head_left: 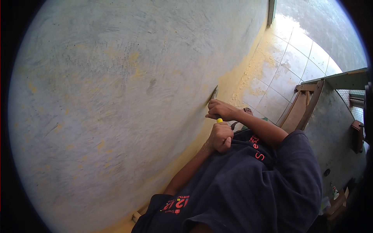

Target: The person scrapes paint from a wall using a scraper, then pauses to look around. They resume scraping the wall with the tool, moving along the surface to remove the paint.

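A scraper (215,93) has its narrow metal blade against the patchy grey and yellow wall (116,89). My right hand (223,110) is closed round the tool just behind the blade. Below it, my left hand (221,137) is closed round the handle, whose yellow part shows between the two hands. Both hands are close to the wall, near its bare yellow lower strip. The fingers hide most of the handle.
Yellow flakes and dust lie on the white tiled floor (268,101) along the wall's foot. To the right are a wooden frame (311,105) and a grey panel (330,136). A foot shows just beyond my right hand. Various items stand at the lower right.
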The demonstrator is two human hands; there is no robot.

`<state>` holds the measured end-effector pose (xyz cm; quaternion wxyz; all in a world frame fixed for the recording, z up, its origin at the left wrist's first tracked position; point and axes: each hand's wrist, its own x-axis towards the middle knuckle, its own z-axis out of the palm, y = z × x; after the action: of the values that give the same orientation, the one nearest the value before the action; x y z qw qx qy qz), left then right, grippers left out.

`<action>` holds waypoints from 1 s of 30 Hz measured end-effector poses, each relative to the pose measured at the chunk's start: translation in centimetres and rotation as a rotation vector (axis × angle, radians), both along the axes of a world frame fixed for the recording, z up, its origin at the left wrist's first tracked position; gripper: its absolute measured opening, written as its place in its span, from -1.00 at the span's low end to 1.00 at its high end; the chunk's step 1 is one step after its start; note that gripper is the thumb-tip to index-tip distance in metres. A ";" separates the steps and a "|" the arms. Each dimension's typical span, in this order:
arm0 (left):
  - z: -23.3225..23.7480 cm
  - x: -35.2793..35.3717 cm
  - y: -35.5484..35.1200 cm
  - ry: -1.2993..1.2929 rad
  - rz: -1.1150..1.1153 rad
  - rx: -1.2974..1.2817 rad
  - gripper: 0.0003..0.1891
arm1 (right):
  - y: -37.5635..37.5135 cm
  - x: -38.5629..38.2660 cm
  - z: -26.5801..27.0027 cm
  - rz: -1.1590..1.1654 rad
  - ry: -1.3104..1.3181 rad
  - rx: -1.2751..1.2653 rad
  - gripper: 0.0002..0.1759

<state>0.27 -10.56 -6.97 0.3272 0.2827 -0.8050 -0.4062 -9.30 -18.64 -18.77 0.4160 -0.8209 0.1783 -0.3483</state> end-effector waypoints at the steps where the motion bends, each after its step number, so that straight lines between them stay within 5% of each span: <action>1: -1.0 0.4 0.2 -0.017 0.005 0.002 -0.85 | 0.0 0.2 -0.8 -0.006 0.021 -0.006 -0.50; 11: -0.9 -1.2 -0.8 0.123 0.176 0.041 -0.60 | 0.3 -0.8 -1.4 -0.061 -0.052 0.053 -0.50; 16: 2.2 -2.1 -0.2 0.200 0.295 -0.030 -0.60 | 3.7 -2.6 0.2 -0.459 -0.145 0.676 -0.71; 18: 2.1 -2.4 0.7 0.192 0.349 0.120 -0.71 | 4.8 -3.2 0.6 -0.476 -0.116 0.635 -0.79; 20: 1.5 -1.8 1.6 0.170 0.251 0.163 -0.61 | 6.4 -3.2 1.1 -0.602 -0.257 0.460 -0.77; 22: 1.5 -1.9 2.4 0.075 0.305 0.022 -0.62 | 6.6 -3.2 1.5 -0.512 -0.203 0.553 -0.72; 25: 1.6 -0.3 4.3 0.021 0.320 -0.181 -0.62 | 6.8 -0.5 3.9 -0.711 0.028 0.317 -0.61; 30: 1.4 1.4 7.2 0.027 0.469 -0.273 -0.59 | 7.7 3.2 4.4 -0.672 0.138 0.611 -0.60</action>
<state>1.70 -3.38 -5.53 0.4581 0.4093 -0.7604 -0.2109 -6.09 -10.93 -14.39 0.4899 -0.5786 0.5565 -0.3400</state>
